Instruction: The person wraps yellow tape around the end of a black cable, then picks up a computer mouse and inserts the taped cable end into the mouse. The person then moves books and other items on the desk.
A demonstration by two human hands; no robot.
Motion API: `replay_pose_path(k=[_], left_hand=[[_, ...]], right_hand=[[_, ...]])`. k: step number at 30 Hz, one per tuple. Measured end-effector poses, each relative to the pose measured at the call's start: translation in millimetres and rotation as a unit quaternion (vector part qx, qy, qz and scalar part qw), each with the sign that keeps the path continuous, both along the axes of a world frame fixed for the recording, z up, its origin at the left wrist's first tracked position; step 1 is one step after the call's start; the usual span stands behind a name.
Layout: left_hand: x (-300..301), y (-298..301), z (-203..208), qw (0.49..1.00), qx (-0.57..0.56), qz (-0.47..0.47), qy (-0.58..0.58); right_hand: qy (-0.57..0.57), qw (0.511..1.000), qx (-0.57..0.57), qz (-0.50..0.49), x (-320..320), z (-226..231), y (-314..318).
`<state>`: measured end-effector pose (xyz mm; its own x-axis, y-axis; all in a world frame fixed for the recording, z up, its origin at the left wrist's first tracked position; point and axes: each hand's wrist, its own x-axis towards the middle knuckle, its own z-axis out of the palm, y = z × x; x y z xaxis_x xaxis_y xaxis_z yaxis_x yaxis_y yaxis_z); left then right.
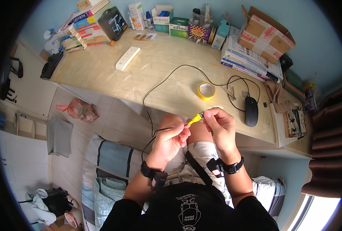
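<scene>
Yellow-wrapped cable [195,118] held before pale desk [94,65], blue wall [317,42] beyond.

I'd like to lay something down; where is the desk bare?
Bare on the desk: left of the power strip, in front of the left-end books; between that strip and the black cable; and, smaller, between cable and yellow tape roll. Crowded: the back edge, and the right end around the mouse and cardboard box.

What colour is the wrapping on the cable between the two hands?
The wrapping is bright yellow, best seen in the head view, the only one.
</scene>
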<state>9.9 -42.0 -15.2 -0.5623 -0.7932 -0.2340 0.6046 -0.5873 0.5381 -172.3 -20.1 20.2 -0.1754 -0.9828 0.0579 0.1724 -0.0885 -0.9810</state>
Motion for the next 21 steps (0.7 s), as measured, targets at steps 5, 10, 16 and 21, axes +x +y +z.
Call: replay_pose_path(k=[5,10,16,21], left_hand=[[-2,0,3,0.999,0.026,0.012,-0.026],[-4,0,7,0.995,0.004,0.035,-0.091],[-7,7,10,0.974,-0.112,0.090,-0.173],[-5,10,11,0.959,-0.174,0.121,-0.187]], right_hand=[[0.086,0.993,-0.079,0.007,1,0,2],[0.279,0.938,-0.206,-0.008,-1,-3,4],[0.240,0.958,-0.156,0.030,-8,-6,19],[0.391,0.887,-0.139,-0.204,-44,-4,24]])
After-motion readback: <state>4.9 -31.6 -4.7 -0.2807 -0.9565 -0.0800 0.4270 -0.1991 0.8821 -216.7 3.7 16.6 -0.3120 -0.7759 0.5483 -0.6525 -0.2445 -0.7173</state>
